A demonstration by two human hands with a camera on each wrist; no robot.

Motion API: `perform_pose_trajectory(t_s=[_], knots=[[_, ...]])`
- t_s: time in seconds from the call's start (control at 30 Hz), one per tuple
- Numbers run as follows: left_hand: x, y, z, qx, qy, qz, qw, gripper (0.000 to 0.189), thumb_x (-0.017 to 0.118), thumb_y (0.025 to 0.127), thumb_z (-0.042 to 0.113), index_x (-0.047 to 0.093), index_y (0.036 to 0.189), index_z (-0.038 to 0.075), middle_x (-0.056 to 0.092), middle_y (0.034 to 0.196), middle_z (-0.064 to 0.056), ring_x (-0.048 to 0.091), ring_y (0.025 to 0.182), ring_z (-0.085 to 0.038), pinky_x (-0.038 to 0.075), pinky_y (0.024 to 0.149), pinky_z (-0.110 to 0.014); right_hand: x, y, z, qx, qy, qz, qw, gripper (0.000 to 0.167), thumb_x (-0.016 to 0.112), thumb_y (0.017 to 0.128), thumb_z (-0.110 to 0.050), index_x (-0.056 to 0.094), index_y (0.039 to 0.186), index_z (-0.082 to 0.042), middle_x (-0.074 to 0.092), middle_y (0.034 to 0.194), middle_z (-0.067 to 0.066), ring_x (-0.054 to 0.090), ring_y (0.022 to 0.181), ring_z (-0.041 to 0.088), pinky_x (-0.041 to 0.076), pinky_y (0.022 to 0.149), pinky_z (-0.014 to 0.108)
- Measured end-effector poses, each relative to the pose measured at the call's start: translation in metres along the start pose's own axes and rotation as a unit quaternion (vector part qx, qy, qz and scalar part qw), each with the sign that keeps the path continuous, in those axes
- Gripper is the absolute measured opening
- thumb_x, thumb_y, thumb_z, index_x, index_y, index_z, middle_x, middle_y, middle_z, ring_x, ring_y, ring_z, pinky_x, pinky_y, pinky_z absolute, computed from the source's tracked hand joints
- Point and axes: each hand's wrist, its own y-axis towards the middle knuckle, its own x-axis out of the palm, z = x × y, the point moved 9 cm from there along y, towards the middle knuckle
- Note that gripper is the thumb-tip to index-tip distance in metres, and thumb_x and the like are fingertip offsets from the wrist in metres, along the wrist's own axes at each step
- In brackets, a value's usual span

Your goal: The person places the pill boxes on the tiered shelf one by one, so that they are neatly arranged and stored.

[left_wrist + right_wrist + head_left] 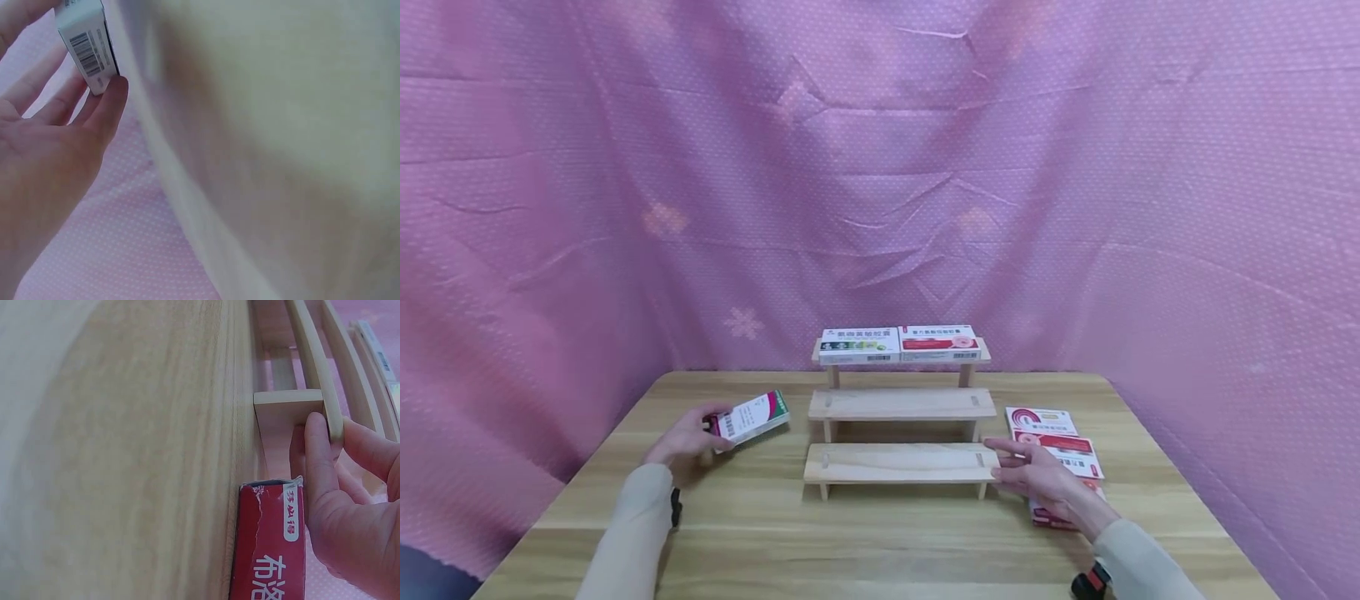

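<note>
Head view: left hand (pixel 688 437) pinches a green-ended box (pixel 758 418), right hand (pixel 1041 478) the stand's lowest tier (pixel 898 463); between them, two boxes (pixel 859 342) are shelved, the pile (pixel 1063 450) by the right isn't

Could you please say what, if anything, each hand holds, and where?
Left hand: white box, by its near end. Right hand: lowest wooden shelf, by its right end.
</note>
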Motion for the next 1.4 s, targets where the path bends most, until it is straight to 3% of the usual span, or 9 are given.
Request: perform_pose_trajectory(t_s=[0.1,0.23,0.3,0.47,0.7,0.93,1.07,1.4], knots=[[-0.008,-0.005,0.008,0.024,0.006,0.006,0.9997,0.077,0.082,0.074,0.016,0.047,0.142,0.004,0.054,0.132,-0.023,0.052,0.116,-0.034,0.042,0.095,-0.038,0.002,0.001,-0.001,0.002,0.002,-0.001,1.0,0.063,0.067,0.09,-0.004,0.041,0.147,-0.004,0.049,0.136,0.025,0.062,0.109,0.021,0.057,0.096,0.036],[-0.015,-0.011,0.016,0.007,-0.025,0.011,0.9996,0.078,0.081,0.076,0.02,0.045,0.145,0.013,0.053,0.134,-0.019,0.051,0.117,-0.033,0.04,0.09,-0.031,0.002,0.001,0.0,0.008,0.009,0.004,0.9999,0.064,0.066,0.089,-0.003,0.041,0.148,-0.004,0.049,0.136,0.026,0.063,0.109,0.021,0.057,0.095,0.035],[-0.017,-0.012,0.023,0.016,-0.042,0.009,0.999,0.078,0.08,0.076,0.018,0.045,0.145,0.013,0.052,0.134,-0.019,0.051,0.117,-0.033,0.042,0.089,-0.03,0.001,0.001,0.0,0.01,0.014,0.005,0.9998,0.064,0.066,0.089,-0.002,0.04,0.148,-0.003,0.048,0.137,0.027,0.064,0.109,0.022,0.057,0.096,0.035],[-0.018,-0.016,0.051,0.077,-0.085,-0.019,0.9932,0.077,0.081,0.075,0.011,0.046,0.144,0.007,0.05,0.137,-0.022,0.051,0.119,-0.037,0.051,0.09,-0.028,0.0,0.002,0.001,0.008,0.026,0.002,0.9996,0.066,0.066,0.089,-0.002,0.039,0.148,-0.002,0.05,0.136,0.027,0.064,0.109,0.023,0.056,0.097,0.036],[-0.016,-0.02,0.075,0.103,-0.092,-0.049,0.9892,0.079,0.082,0.076,0.018,0.045,0.145,0.008,0.052,0.139,-0.018,0.05,0.124,-0.032,0.048,0.095,-0.025,0.001,0.001,0.002,0.007,0.026,-0.002,0.9996,0.065,0.066,0.089,-0.002,0.038,0.148,-0.002,0.052,0.134,0.026,0.064,0.109,0.023,0.056,0.097,0.036],[-0.005,-0.022,0.1,0.141,-0.123,-0.094,0.9779,0.076,0.08,0.075,0.009,0.046,0.144,0.006,0.051,0.138,-0.02,0.055,0.118,-0.025,0.051,0.093,-0.019,0.002,0.0,-0.001,0.002,0.02,-0.009,0.9997,0.064,0.065,0.09,-0.002,0.038,0.148,-0.002,0.055,0.127,0.022,0.065,0.107,0.023,0.056,0.097,0.036],[0.003,-0.021,0.111,0.145,-0.118,-0.103,0.9769,0.074,0.08,0.076,0.008,0.047,0.143,0.006,0.052,0.137,-0.019,0.055,0.116,-0.022,0.051,0.094,-0.022,0.003,0.001,-0.002,0.001,0.021,-0.012,0.9997,0.063,0.064,0.09,-0.002,0.038,0.148,-0.001,0.054,0.127,0.022,0.064,0.107,0.023,0.056,0.097,0.036],[0.032,-0.015,0.137,0.154,-0.105,-0.11,0.9764,0.067,0.082,0.076,0.014,0.054,0.137,0.013,0.053,0.136,-0.016,0.053,0.115,-0.03,0.053,0.089,-0.028,0.001,0.0,-0.001,0.005,0.017,0.004,0.9998,0.063,0.065,0.09,-0.002,0.04,0.148,-0.003,0.052,0.132,0.025,0.064,0.107,0.022,0.057,0.096,0.036]])
